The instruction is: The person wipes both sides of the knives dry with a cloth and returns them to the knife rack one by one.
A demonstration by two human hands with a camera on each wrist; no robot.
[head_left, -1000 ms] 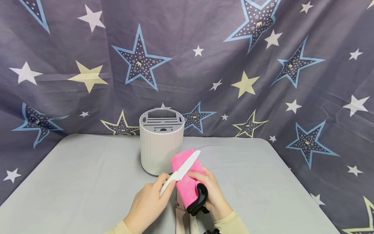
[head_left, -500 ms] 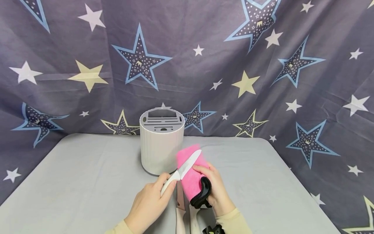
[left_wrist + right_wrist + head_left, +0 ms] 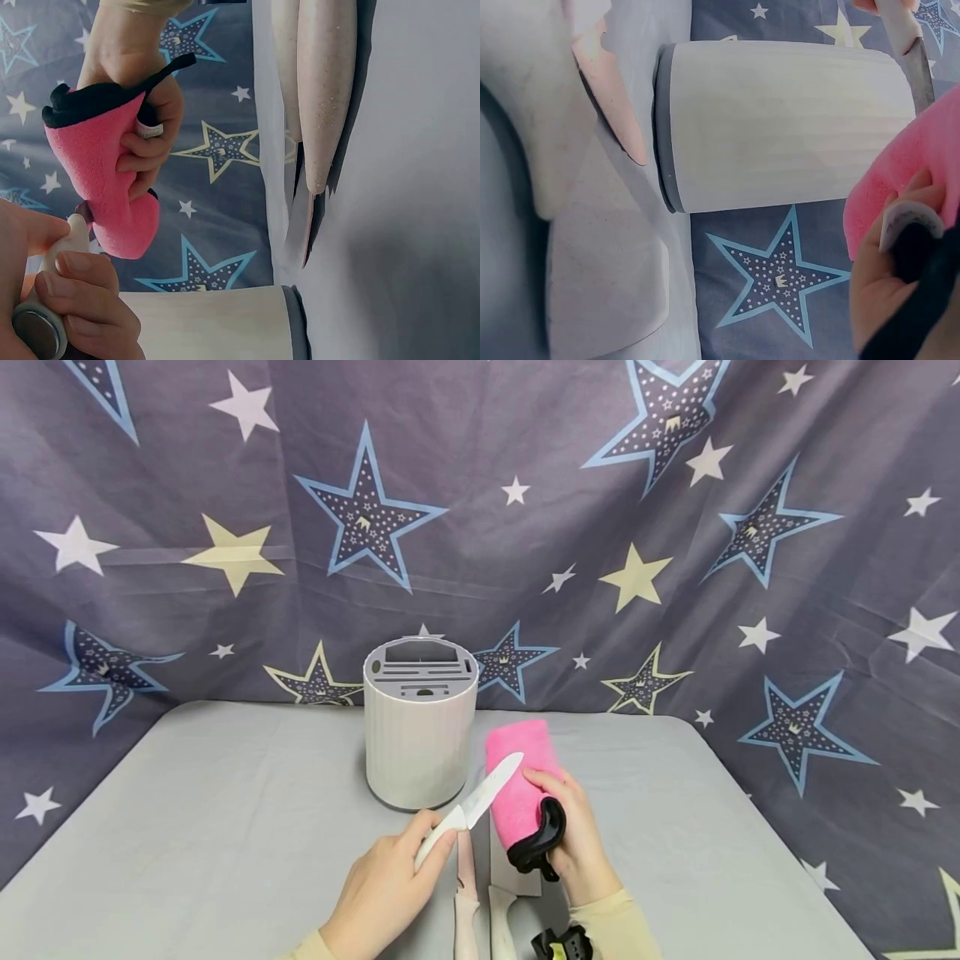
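My left hand [image 3: 393,877] grips the white handle of a kitchen knife [image 3: 491,787], whose pale blade points up and to the right. In my right hand [image 3: 577,835] is a pink cloth [image 3: 525,777] with black trim, the thumb pressing on its front. The blade's tip overlaps the cloth's left part in the head view; whether they touch cannot be told. Below the hands, a narrow knife [image 3: 467,864] and a broad cleaver [image 3: 607,277] lie side by side on the table, pale handles toward the person. The cloth hides part of the cleaver in the head view.
A white ribbed knife block [image 3: 420,743] with a grey slotted top stands upright beyond the hands. A black strapped device [image 3: 562,943] sits at the right wrist. Behind the grey table [image 3: 247,810] hangs a star-patterned curtain [image 3: 465,552].
My right hand has drawn the cloth to the right and slightly away, so less of the blade overlaps it. More of the cleaver shows. My left hand and the knife have barely moved.
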